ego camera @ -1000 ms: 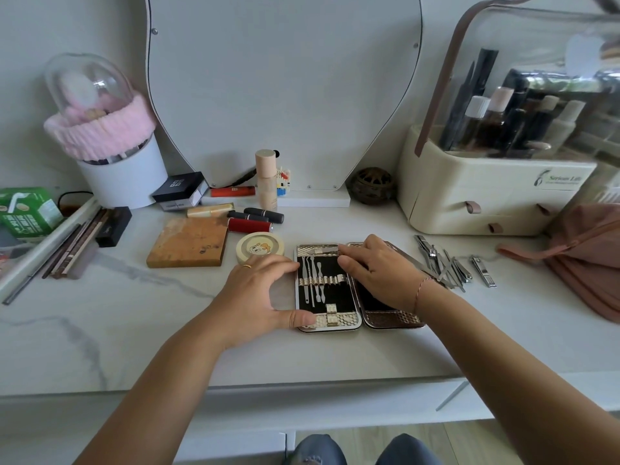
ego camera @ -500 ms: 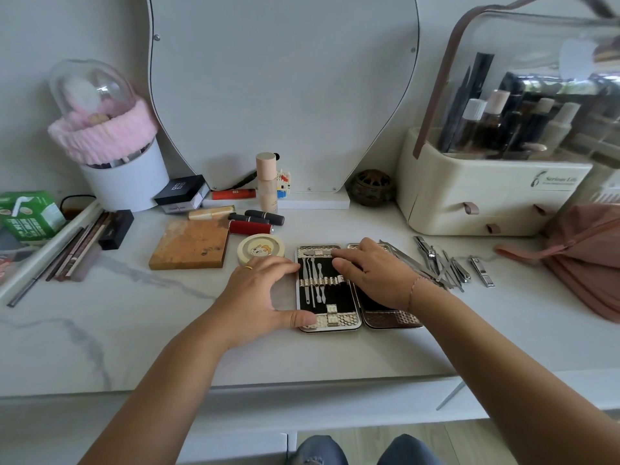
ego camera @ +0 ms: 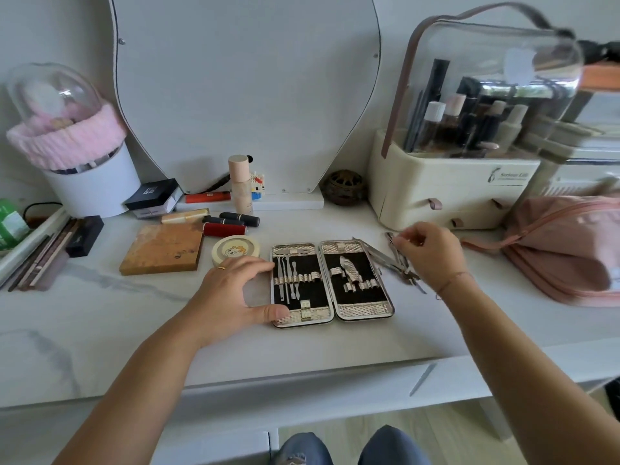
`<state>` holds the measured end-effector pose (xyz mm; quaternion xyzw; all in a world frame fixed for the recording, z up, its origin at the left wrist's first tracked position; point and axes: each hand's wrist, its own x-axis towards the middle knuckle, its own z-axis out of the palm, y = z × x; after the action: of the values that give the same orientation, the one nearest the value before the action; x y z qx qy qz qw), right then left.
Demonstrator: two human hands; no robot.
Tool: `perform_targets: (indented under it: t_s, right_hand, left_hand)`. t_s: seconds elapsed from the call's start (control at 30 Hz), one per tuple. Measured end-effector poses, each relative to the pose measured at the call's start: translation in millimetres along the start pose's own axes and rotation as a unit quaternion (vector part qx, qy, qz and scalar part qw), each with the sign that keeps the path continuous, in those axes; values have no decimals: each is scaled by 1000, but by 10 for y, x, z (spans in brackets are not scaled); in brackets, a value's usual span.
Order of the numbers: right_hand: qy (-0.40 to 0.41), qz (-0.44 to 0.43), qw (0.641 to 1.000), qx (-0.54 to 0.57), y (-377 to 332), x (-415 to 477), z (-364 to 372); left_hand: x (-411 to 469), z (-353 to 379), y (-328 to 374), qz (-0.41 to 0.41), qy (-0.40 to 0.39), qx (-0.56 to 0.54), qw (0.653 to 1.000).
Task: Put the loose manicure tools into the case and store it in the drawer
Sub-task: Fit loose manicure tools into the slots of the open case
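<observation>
The open case (ego camera: 332, 283) lies flat a little back from the front edge of the surface (ego camera: 302, 350). The left hand (ego camera: 231, 290) holds its left edge in a wide grip, thumb at the near corner. Just right of it, the right hand (ego camera: 431, 253) curls over the loose tools (ego camera: 380, 256); whether its grip pinches one I cannot tell.
</observation>
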<state>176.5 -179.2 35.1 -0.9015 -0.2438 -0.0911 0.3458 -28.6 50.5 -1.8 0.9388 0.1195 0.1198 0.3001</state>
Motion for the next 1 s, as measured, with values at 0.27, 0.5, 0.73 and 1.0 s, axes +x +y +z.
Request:
perform_targets:
  t_s: [0.27, 0.5, 0.73, 1.0]
  right_hand:
    - [-71, 124, 984, -105, 363, -30, -87]
    - [-66, 153, 982, -88, 275, -11, -15]
    - [-59, 198, 978, -31, 246, 7, 18]
    - [-36, 174, 981, 76, 266, -5, 0]
  left_hand:
    - [4, 20, -7, -3, 15, -12, 1000]
    - [7, 30, -23, -16, 14, -27, 999]
    - [10, 29, -29, -14, 12, -35, 999]
    - [11, 29, -42, -13, 12, -37, 999]
